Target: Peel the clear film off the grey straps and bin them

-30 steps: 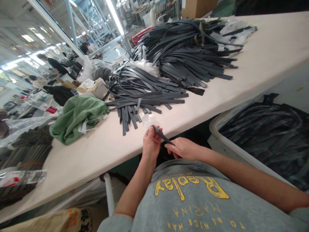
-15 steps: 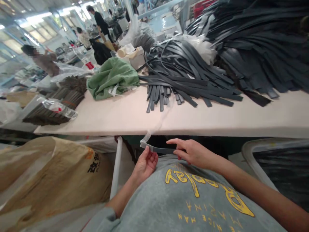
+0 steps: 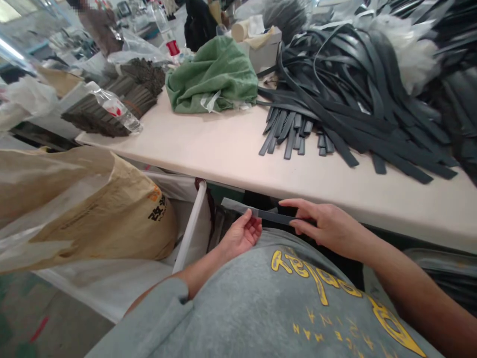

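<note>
A narrow dark strap (image 3: pixel 276 217) is stretched between my two hands in front of my shirt, just below the table edge. My left hand (image 3: pixel 244 233) pinches its left end between thumb and fingers. There a translucent strip of film (image 3: pixel 236 206) lies along the strap and sticks out flat to the left. Farther along, my right hand (image 3: pixel 322 223) grips the strap between thumb and fingers, its index finger stretched out to the left. The strap's right end is hidden by that hand.
On the table (image 3: pixel 186 141) lie a heap of dark straps (image 3: pixel 357 89), a green cloth (image 3: pixel 214 77), a bundle of brown strips (image 3: pixel 108 97) and a plastic bottle (image 3: pixel 114 107). A large tan sack (image 3: pixel 137 214) stands at left by a white-railed bin (image 3: pixel 192 223).
My view has swung left and nearer the table. The translucent film, which was bent and trailing up toward the table, now lies straight to the left. Both hands keep hold of the strap.
</note>
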A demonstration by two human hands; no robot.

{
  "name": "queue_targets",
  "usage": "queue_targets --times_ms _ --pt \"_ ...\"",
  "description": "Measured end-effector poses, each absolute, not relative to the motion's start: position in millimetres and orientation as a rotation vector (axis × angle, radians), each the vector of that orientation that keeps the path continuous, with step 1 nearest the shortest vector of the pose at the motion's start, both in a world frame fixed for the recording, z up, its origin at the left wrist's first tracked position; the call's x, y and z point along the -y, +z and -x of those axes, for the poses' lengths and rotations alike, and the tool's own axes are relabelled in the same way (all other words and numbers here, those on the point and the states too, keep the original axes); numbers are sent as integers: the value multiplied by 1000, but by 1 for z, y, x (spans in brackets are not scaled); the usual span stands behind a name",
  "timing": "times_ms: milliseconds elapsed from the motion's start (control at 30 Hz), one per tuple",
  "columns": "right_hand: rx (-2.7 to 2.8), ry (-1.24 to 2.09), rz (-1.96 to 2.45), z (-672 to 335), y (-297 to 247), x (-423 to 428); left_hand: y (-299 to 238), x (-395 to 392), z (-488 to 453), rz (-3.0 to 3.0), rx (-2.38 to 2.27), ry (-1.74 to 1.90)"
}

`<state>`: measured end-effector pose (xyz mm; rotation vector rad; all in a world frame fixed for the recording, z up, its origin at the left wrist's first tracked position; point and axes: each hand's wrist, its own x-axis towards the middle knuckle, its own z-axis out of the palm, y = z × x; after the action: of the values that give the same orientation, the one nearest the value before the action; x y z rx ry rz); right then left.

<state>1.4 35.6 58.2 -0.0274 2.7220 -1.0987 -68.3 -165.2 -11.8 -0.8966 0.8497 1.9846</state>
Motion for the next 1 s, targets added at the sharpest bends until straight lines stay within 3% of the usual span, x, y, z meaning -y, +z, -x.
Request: queue_targets --times_ms 100,333,533,733,1000 --pt "-2765 -1037 -33 14 47 -17 -14 155 72 814 -830 1968" --pt "-2668 -1239 -119 8 62 -39 -17 161 94 729 -887 2300" --pt "-2845 -1047 -24 39 41 -10 -25 149 83 631 -803 2126" --pt "-2720 -1141 -50 10 54 -46 -29 155 93 765 -798 2145" --pt "-2789 -886 -73 31 35 -15 -28 137 77 640 -742 1900"
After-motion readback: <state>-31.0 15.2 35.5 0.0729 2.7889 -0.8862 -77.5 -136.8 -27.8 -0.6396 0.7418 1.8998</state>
